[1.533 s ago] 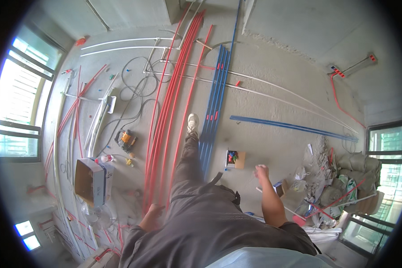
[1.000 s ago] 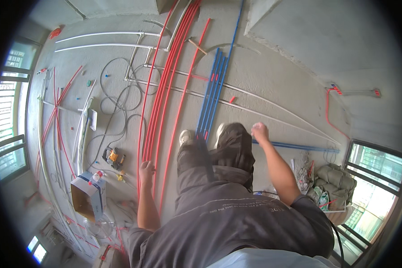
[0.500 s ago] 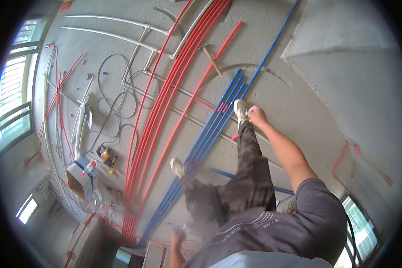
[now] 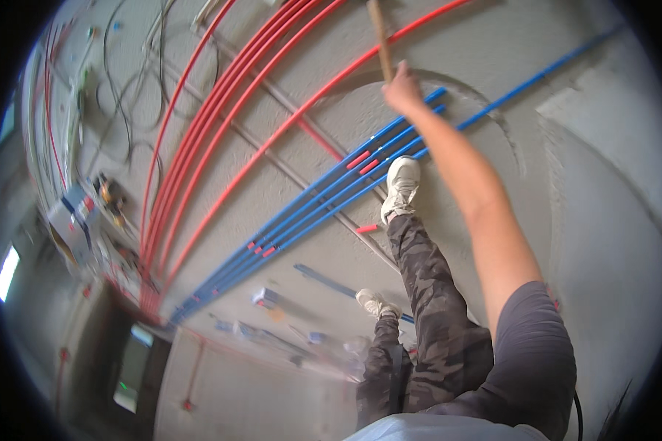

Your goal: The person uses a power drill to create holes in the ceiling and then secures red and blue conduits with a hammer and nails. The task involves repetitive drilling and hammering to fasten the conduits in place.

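My right hand point(image 4: 401, 92) has its fingers curled on the lower end of a wooden handle point(image 4: 381, 40), probably a hammer's, whose head is out of frame. The handle crosses a single red pipe point(image 4: 324, 92). Below my hand lie parallel blue pipes point(image 4: 359, 191) with short red pieces on them. One white shoe point(image 4: 401, 184) is by these pipes, the other point(image 4: 374, 303) lower down near a separate blue pipe point(image 4: 320, 276). My left hand is not visible.
Several red pipes point(image 4: 198, 132) curve across the left, near grey loops of cable point(image 4: 129, 121). A yellow-black tool point(image 4: 110, 197) lies by a cardboard box point(image 4: 73, 224). A dark doorway point(image 4: 110, 345) is at lower left, a concrete step point(image 4: 588, 132) at right.
The view has turned and moved nearer the pipes. My right hand has moved from beside my shoe up to the wooden handle. My left hand has left the frame.
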`<state>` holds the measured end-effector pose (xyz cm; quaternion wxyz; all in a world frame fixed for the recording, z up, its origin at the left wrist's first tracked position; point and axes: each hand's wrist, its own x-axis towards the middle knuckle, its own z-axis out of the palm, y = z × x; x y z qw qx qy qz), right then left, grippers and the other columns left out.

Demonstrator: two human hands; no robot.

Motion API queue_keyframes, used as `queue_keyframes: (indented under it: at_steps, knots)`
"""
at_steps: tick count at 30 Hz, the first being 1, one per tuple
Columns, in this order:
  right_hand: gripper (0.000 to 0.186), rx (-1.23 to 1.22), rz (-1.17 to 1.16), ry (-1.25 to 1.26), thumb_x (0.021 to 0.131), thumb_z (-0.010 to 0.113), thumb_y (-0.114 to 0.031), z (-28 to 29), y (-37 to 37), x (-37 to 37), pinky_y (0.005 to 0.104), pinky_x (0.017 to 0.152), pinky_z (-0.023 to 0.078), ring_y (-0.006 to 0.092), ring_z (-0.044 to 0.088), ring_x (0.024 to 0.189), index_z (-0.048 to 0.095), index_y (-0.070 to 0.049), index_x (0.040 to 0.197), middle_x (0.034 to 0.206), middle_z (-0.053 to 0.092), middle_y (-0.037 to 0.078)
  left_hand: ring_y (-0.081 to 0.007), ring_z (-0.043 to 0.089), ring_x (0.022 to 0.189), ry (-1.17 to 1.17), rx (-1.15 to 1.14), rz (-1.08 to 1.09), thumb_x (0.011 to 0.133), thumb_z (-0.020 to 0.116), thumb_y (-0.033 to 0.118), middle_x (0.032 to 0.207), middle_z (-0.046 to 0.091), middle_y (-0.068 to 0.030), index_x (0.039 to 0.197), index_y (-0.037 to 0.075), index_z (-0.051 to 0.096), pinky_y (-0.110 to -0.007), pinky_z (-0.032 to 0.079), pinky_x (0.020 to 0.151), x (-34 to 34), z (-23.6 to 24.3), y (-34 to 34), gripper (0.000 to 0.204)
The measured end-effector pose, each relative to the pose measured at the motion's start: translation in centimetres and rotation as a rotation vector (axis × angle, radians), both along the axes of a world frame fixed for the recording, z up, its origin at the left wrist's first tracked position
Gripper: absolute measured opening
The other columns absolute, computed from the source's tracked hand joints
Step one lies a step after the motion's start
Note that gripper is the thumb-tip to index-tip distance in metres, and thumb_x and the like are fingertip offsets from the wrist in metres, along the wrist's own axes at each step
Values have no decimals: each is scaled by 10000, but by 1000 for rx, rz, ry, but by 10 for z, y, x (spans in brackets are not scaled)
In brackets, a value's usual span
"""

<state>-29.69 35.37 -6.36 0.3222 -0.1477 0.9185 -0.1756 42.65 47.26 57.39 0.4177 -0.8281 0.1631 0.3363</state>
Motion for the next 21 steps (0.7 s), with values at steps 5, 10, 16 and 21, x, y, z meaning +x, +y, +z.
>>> queue_keyframes:
  at_steps: [5, 10, 16, 21]
  knots:
    - [422, -343, -191, -437, 877, 860, -225, -69, -9, -76, 386, 669, 578, 231, 689, 756, 691, 38, 1160, 957, 725, 112, -274, 755, 862, -29, 13, 192, 1009, 749, 314, 976, 792, -158, 1183, -12, 725, -429, 598, 776, 38, 23, 113, 370]
    - [342, -547, -424, -739, 1067, 660, -112, 36, -68, -56, 265, 457, 255, 32, 333, 491, 460, -191, 802, 648, 363, -91, -262, 753, 861, -108, -77, 707, 1026, 729, 290, 955, 798, -156, 1173, -32, 726, -419, 597, 793, 23, 97, 248, 354]
    - [310, -788, -114, -426, 1045, 659, -156, 333, 12, 146, 303, 695, 501, 128, 549, 765, 550, -24, 1303, 973, 586, 33, -223, 696, 631, 49, -42, 796, 988, 746, 288, 806, 724, -133, 993, -27, 730, -366, 567, 556, -14, 172, 339, 315]
    - [150, -1008, -96, -442, 1130, 568, -213, 561, -138, 186, 247, 485, 365, 44, 383, 550, 596, -80, 1194, 695, 412, -52, -241, 730, 726, 741, -68, 270, 1007, 710, 326, 852, 758, -92, 1048, 29, 779, -422, 603, 657, 54, 120, 428, 307]
